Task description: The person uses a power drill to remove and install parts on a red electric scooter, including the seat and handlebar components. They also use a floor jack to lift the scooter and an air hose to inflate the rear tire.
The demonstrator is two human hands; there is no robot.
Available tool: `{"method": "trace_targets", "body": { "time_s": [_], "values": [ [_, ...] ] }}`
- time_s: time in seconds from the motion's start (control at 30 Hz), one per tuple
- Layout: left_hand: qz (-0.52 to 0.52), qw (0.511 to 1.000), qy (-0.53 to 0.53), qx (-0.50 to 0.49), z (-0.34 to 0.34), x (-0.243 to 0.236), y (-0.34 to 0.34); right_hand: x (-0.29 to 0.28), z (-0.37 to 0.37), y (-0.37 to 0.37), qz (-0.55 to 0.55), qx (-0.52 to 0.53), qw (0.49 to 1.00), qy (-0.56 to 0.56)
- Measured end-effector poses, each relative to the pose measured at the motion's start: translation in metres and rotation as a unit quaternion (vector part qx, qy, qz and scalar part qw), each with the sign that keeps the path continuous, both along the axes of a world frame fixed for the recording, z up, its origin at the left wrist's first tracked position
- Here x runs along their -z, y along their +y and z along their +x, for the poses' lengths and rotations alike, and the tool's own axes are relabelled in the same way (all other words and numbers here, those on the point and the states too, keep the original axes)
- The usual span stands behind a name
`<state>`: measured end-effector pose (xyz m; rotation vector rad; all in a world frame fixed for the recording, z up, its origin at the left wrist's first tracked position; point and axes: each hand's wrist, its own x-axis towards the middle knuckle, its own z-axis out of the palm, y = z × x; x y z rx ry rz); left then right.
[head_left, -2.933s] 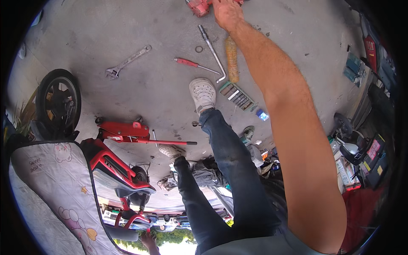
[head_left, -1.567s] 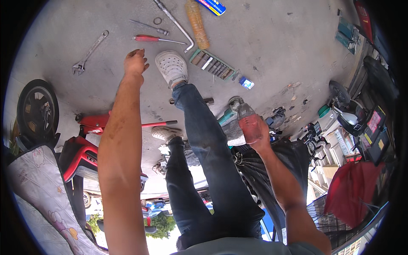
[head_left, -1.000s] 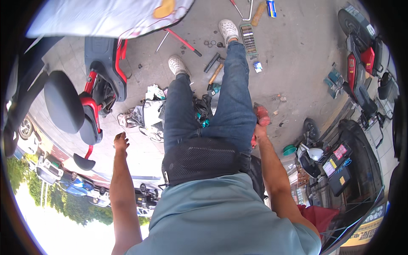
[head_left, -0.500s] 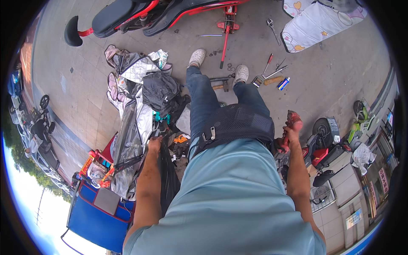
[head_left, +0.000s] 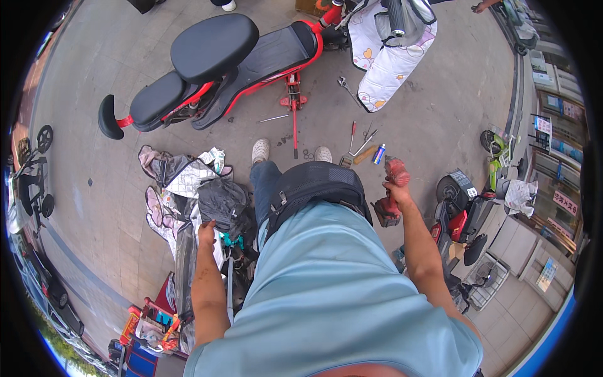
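One head-worn fisheye looks steeply down — shirt (head_left: 326,270) nearest, hands (head_left: 206,233) beyond, ground (head_left: 103,188) farther.

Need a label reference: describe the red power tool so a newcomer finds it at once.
Start at the person's light-blue shirt, filling the lower middle. Go up and right, past the black waist bag, to the right hand. The red power tool is the pistol-shaped thing gripped there; unlike the red floor jack by the scooter, it is held off the ground.

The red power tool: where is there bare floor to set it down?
Bare floor lies between the blue can and green scooter, beyond the right hand, and left of the pile. It's crowded around the screwdriver and shoes.
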<state>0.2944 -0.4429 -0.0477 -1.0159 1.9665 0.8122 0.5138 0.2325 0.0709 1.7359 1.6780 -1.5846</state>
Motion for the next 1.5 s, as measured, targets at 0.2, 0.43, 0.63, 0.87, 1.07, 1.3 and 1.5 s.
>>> {"method": "trace_targets", "body": {
  "time_s": [0.2, 0.43, 0.63, 0.87, 1.07, 1.3, 1.5],
  "values": [
    [0.056, 0.980, 0.148, 0.116, -0.234, -0.011, 0.051, 0.020, 0.057, -0.085, 0.019, 0.075, 0.993, -0.091],
    [0.196, 0.951, 0.149, 0.187, -0.307, -0.058, 0.184, 0.016, 0.059, -0.130, -0.075, 0.135, 0.983, -0.101],
    [0.277, 0.931, 0.134, 0.197, -0.304, -0.065, 0.300, 0.039, 0.029, -0.064, -0.161, 0.263, 0.941, -0.140],
    [0.422, 0.887, 0.157, 0.106, -0.364, -0.116, 0.407, -0.008, -0.082, 0.064, -0.226, 0.235, 0.944, -0.056],
    [0.554, 0.829, 0.055, 0.056, -0.454, -0.099, 0.497, -0.028, -0.163, 0.056, -0.113, 0.206, 0.969, -0.082],
    [0.601, 0.774, -0.176, 0.093, -0.494, -0.040, 0.537, -0.035, -0.179, -0.037, -0.110, 0.232, 0.951, -0.173],
    [0.582, 0.754, -0.267, 0.147, -0.506, -0.025, 0.536, -0.043, -0.187, -0.123, -0.114, 0.308, 0.927, -0.180]
  ]
}}
